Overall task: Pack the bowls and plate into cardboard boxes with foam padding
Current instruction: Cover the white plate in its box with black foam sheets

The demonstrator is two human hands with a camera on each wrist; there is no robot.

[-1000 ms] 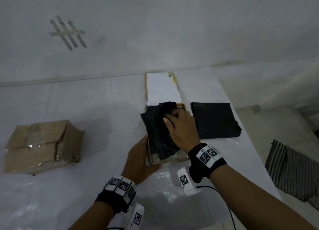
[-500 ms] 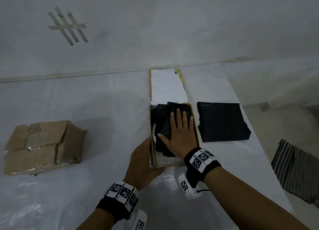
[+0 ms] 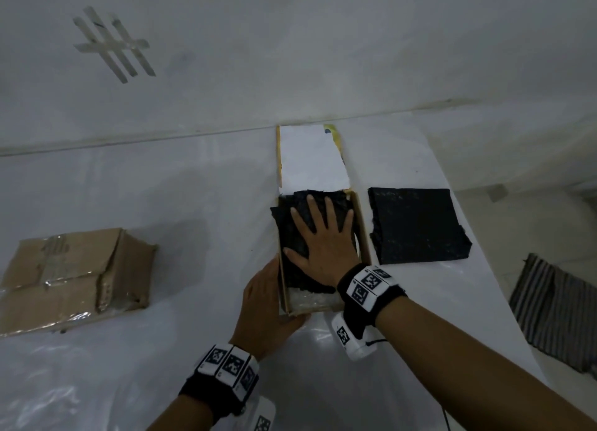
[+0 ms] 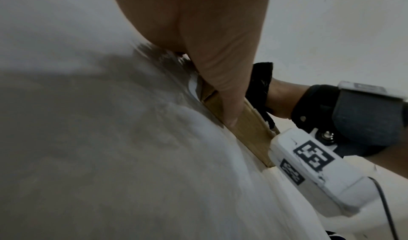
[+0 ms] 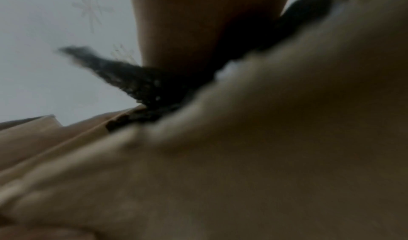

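The right hand now lies flat, fingers straight and spread, on the black foam sheet inside the open cardboard box; a second ago that hand was bunched over the sheet, which stood crooked and stuck out past the box's left wall, and half a second ago it had already flattened. The sheet sits mostly within the walls now, though one corner beyond the hand's little-finger side seems to ride over the left edge. The left hand steadies the box from outside, palm against the left wall and thumb laid along the near wall, much as it was before. Below the right palm, at the near end of the box, a pale crinkled layer shows under the foam; whether a bowl or the plate lies beneath cannot be told from any view. The box's white-lined lid lies folded back beyond the right fingertips. Just to the right of the right hand a second foam square waits on the white surface, and well to the left of the left hand sits a closed, taped carton. The padding looks nearly seated, so closing the lid is probably near.
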